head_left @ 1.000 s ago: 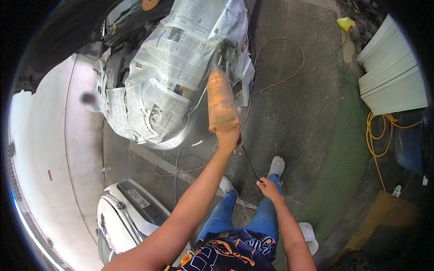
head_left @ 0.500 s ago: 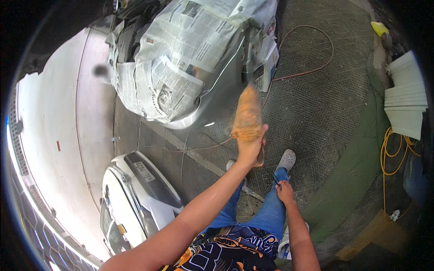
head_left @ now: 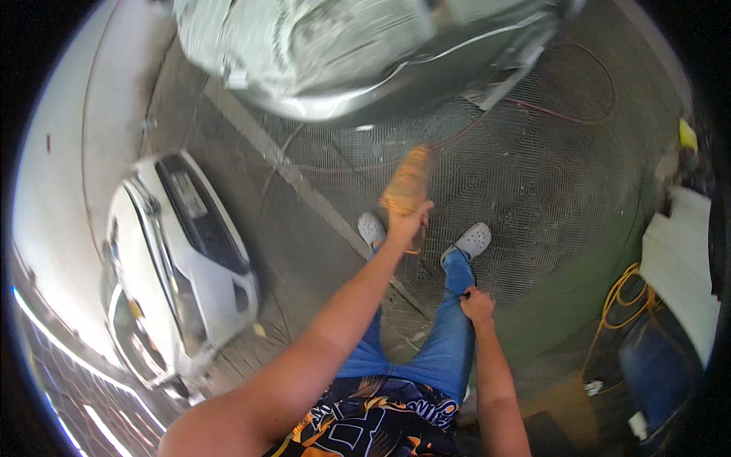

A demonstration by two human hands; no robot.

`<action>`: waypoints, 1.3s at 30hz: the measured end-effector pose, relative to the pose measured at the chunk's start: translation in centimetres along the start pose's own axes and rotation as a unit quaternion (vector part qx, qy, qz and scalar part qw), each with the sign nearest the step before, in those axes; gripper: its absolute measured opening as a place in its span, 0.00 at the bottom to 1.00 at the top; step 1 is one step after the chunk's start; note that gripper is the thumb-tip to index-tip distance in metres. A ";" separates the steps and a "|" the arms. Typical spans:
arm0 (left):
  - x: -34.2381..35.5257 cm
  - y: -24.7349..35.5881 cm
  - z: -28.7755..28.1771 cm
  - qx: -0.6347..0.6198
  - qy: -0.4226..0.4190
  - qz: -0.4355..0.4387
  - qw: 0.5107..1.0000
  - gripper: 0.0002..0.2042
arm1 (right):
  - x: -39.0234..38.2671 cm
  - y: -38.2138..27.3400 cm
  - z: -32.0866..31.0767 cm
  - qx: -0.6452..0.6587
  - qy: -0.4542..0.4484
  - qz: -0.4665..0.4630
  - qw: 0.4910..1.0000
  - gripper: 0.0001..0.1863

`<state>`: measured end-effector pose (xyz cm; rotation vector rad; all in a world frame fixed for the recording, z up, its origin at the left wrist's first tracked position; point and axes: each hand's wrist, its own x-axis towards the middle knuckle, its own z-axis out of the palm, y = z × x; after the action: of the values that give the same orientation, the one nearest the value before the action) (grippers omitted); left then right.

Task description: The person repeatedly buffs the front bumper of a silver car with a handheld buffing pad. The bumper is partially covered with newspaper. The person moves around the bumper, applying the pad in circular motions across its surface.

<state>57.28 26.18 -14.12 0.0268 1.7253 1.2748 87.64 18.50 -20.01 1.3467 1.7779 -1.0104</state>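
Observation:
My left hand [head_left: 407, 226] is wrapped round the grip of an orange-brown tapered tool [head_left: 410, 181]. Its pointed end faces away from me, toward the car, and a bit of handle sticks out below my fist. Blur hides its exact kind. Beyond the tip, apart from it, is a car [head_left: 327, 42] masked with newspaper, its dark lower panel [head_left: 411, 95] and a pale bumper edge uncovered. My right hand [head_left: 477, 305] rests by my right thigh, fingers closed on a small dark thing that I cannot make out.
A white car [head_left: 164, 266] stands at left beside a pale wall [head_left: 61, 152]. A reddish hose [head_left: 567, 118] crosses the patterned floor. At right are a coiled yellow cord [head_left: 620, 301], a white panel [head_left: 678, 259] and a yellow item [head_left: 687, 134].
The view has shifted, so the masked car sits higher in the picture and the white car farther left. My left hand with the orange-brown tool is now farther from the masked car.

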 end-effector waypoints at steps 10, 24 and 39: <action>4.5 2.3 -38.6 -0.308 0.170 0.025 0.936 0.06 | 0.8 -13.5 2.7 -0.190 0.038 -0.131 0.972 0.14; 1.4 -3.9 -43.0 -0.013 -0.162 0.016 0.987 0.24 | 0.4 -25.3 2.5 -0.488 -0.037 -0.197 0.850 0.14; 1.6 4.7 -51.0 -0.151 -0.019 -0.041 0.987 0.07 | -0.3 -34.8 6.0 -0.356 0.007 -0.162 0.920 0.15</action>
<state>19.12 -8.00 -11.73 -0.1934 1.4699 1.4530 54.35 7.42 -16.33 0.6170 2.1283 -0.4130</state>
